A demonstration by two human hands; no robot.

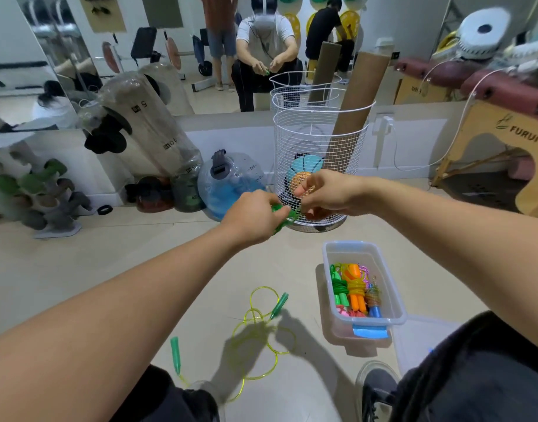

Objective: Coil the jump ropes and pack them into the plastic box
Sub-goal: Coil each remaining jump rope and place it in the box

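My left hand (pixel 255 216) is curled around a green jump rope (pixel 284 216), its fingers (pixel 269 205) wrapped over the bundle so most of it is hidden. My right hand (pixel 328 191) meets it from the other side, thumb and fingertips pinching the same green rope where it sticks out of my left fist. Both hands are held up in front of me, above the floor (pixel 124 269).

Below and to the right, the plastic box (pixel 392 287) sits on the floor. In it lie several coiled ropes side by side: a green one, an orange one with a yellow coil, and a multicoloured one with a blue handle; something pink shows at the near end.

On the floor near my knees a yellow-green rope (pixel 255 339) lies loose in loops, its two green handles well apart.

Beyond my hands stands a white wire basket (pixel 319 141) holding balls and a cardboard tube (pixel 356 108) leaning on its rim.
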